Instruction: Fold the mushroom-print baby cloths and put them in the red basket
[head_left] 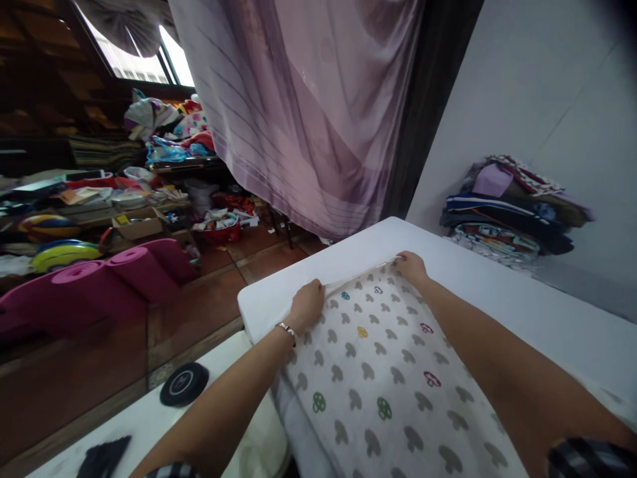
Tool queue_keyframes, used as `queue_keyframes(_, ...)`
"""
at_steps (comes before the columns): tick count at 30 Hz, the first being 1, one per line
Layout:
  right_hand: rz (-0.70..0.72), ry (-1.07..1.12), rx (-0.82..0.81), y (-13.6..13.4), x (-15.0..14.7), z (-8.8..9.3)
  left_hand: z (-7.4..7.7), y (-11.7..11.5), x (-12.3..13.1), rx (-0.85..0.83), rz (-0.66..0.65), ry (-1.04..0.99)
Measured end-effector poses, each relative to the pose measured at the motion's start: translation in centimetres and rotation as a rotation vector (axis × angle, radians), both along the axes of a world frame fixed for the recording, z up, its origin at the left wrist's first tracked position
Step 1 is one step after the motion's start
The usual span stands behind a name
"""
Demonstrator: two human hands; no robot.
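A white cloth (368,372) printed with grey and coloured mushroom shapes lies stretched toward me over the white table (393,236). My left hand (308,304), with a bracelet at the wrist, is closed on the cloth's far left corner. At the far right corner, my right hand (412,267) pinches the same edge. The edge between both hands is pulled fairly straight. Fingertips are partly hidden behind the fabric, and the cloth's near end runs out of view.
Folded clothes (512,206) are stacked on the right by the wall. A round black object (184,384) sits on a white surface at lower left. Rolled pink mats (134,272) lie on the tiled floor. A mauve curtain (318,119) hangs behind the table.
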State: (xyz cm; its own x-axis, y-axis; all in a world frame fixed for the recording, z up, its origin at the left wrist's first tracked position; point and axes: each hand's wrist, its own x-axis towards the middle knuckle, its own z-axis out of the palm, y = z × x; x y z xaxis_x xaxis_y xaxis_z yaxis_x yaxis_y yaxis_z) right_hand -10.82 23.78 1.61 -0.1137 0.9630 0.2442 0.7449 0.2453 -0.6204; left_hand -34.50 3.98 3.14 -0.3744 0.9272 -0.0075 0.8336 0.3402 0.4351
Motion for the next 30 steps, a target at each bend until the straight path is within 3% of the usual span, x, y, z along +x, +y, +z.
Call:
queue_keyframes(3,0.012,-0.047,0.010,0.1,-0.1,-0.2,-0.3,0.1,0.0,-0.008,0.042,0.037)
queue_keyframes(9,0.012,-0.089,0.022,0.3,-0.3,-0.3,0.5,-0.6,0.0,0.069,-0.028,-0.037)
queue_keyframes(13,0.040,-0.102,0.036,0.1,-0.5,-0.7,0.8,-2.0,1.1,0.138,-0.072,0.035)
queue_keyframes(17,0.104,-0.128,0.046,-0.5,-0.4,-1.0,0.6,-2.2,1.5,0.055,-0.130,0.053)
queue_keyframes(22,0.132,-0.130,0.070,-0.9,-0.3,-0.6,0.6,0.3,0.5,-0.152,-0.127,0.036)
queue_keyframes(30,0.142,-0.121,0.088,-1.1,-0.3,0.1,0.5,6.8,1.9,-0.138,-0.254,0.005)
